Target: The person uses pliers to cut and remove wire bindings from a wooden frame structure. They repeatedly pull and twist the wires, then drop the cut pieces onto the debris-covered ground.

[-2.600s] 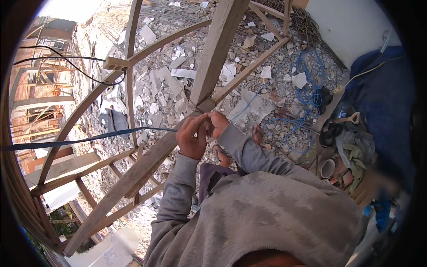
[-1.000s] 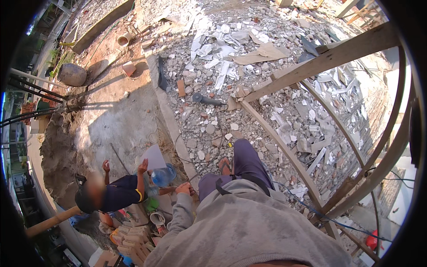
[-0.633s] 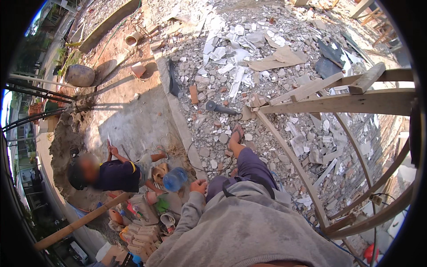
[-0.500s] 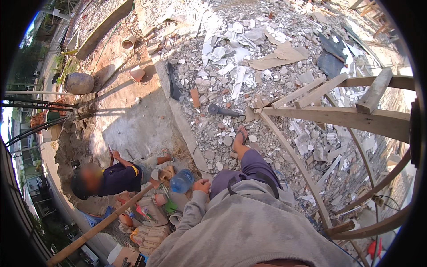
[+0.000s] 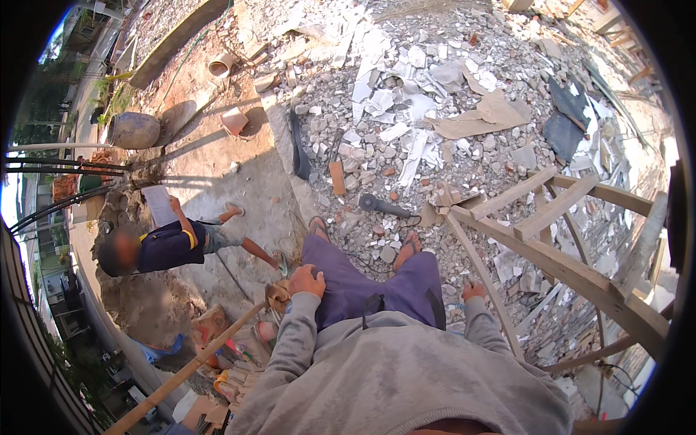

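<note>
Where the timber frame (image 5: 573,271) stands: crosspieces (image 5: 557,208) seemingly on, remainder unclear
Left hand (image 5: 307,281): left of frame, grip indiscernible
Right hand (image 5: 474,291): beside frame, grip indiscernible

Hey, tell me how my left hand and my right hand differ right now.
Your left hand overlaps the purple trousers in view; your right hand is out to their right, beside a wooden slat, contact unclear. The left hand looks bigger here, the right hand smaller. Both are bare, come out of grey sleeves, and hold nothing that shows.
</note>
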A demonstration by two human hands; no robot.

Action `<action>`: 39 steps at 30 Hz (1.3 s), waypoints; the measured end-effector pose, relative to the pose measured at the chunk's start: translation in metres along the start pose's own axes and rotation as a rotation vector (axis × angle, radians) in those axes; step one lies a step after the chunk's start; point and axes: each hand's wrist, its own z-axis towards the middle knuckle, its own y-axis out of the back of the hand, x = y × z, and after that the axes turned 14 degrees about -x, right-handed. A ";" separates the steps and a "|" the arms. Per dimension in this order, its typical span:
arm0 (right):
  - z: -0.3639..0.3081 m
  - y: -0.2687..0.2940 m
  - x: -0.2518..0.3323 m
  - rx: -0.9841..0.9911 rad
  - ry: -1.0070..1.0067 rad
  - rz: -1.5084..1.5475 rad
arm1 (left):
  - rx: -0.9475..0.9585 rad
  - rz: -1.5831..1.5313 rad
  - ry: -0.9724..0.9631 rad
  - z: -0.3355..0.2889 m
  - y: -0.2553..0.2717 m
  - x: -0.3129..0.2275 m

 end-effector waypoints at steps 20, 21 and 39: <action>0.243 -0.578 0.758 -0.330 0.218 -0.260 | 0.427 0.194 0.036 0.327 -0.066 0.120; 0.241 -0.588 0.766 -0.336 0.152 -0.271 | 0.435 0.178 0.071 0.332 -0.064 0.125; 0.100 -0.309 0.707 0.158 0.223 0.822 | 0.554 0.085 -0.052 0.370 -0.064 0.133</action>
